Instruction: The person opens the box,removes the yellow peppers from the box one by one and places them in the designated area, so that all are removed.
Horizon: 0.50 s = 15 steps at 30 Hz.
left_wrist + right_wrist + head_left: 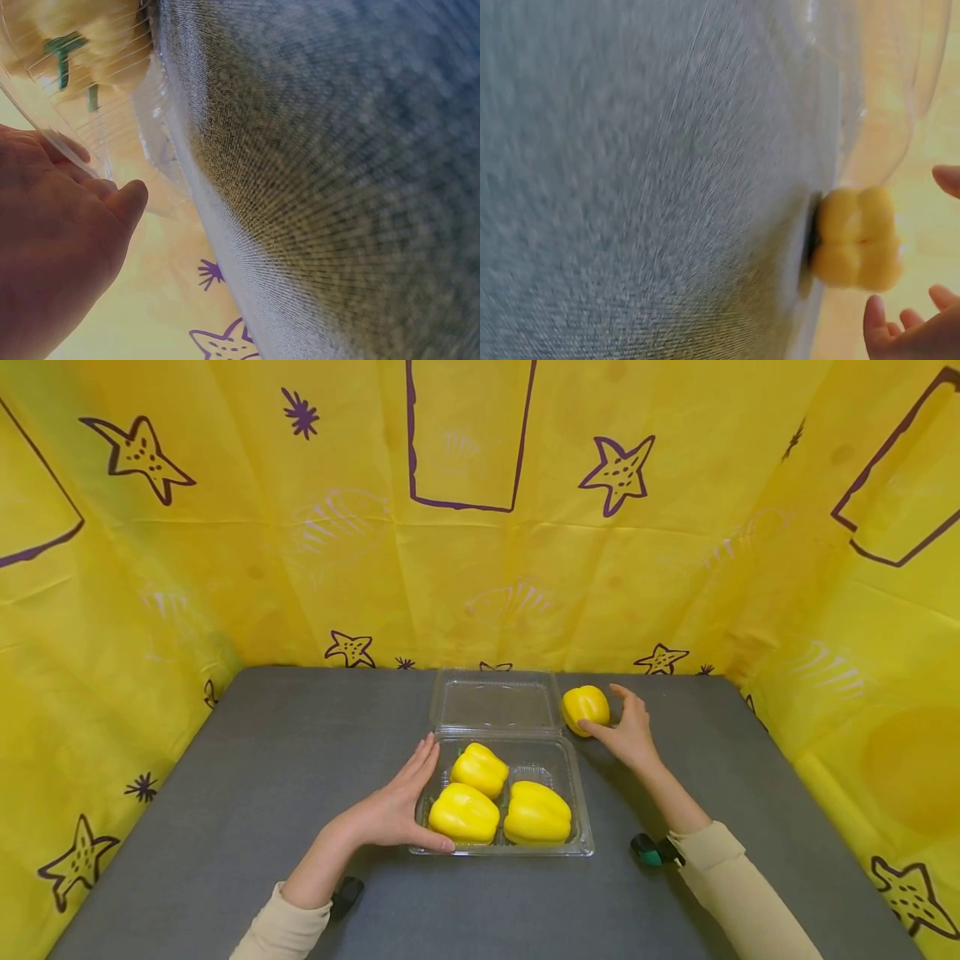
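Note:
A clear plastic container (577, 810) lies open on the table, its hinged lid (495, 703) folded back. Inside are a yellow bell pepper (480, 770) at the back left, another bell pepper (463, 814) at the front left and a third bell pepper (537, 812) at the front right. My left hand (393, 806) rests along the container's left side, fingers straight on the wall, thumb at the front rim. Beside the lid sits a fourth yellow bell pepper (585, 707). Spread around its right side, my right hand (628, 732) has thumb and fingers apart; a gap shows in the right wrist view (915, 330).
The dark grey table (225, 793) stretches to both sides of the container. A yellow patterned cloth (480, 560) hangs behind the table and along its sides. Dark wrist-worn devices show at the left wrist and the right wrist.

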Tool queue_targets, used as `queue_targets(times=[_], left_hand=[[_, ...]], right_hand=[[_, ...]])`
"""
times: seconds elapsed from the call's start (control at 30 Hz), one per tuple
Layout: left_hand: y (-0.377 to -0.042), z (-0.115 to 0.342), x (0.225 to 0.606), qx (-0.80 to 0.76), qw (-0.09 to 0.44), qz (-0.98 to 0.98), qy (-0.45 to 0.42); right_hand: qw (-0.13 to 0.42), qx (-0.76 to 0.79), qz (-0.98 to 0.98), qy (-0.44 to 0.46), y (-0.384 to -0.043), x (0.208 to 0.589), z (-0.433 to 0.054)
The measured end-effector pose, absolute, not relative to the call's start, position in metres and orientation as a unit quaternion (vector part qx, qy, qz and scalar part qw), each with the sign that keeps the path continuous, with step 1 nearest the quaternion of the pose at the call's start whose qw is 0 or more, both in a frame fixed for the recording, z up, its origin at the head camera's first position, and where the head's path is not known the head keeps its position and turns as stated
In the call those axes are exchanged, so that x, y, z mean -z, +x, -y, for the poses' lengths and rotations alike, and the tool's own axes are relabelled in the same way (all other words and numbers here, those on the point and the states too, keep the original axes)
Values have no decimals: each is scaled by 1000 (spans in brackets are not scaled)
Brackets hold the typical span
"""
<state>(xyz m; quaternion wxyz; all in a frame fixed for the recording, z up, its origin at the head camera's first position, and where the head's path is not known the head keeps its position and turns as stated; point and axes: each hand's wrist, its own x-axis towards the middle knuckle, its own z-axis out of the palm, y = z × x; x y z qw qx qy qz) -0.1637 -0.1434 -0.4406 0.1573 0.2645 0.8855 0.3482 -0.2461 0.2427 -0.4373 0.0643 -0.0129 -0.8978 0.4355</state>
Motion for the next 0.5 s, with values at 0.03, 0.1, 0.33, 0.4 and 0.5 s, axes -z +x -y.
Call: queue_targets(times=[0.03, 0.1, 0.33, 0.4, 0.5], left_hand=[[-164, 143, 441, -349, 157, -885, 265], [-164, 143, 441, -348, 156, -886, 265], [-164, 144, 442, -346, 154, -887, 265], [-164, 144, 442, -345, 154, -887, 265], [-164, 144, 442, -344, 154, -888, 265]], right_hand=[[69, -441, 895, -13, -244, 435, -241], [76, -453, 888, -8, -239, 431, -238], [58, -498, 865, 32, -221, 417, -222], [45, -510, 858, 44, -216, 413, -217], [26, -522, 851, 56, -209, 410, -210]])
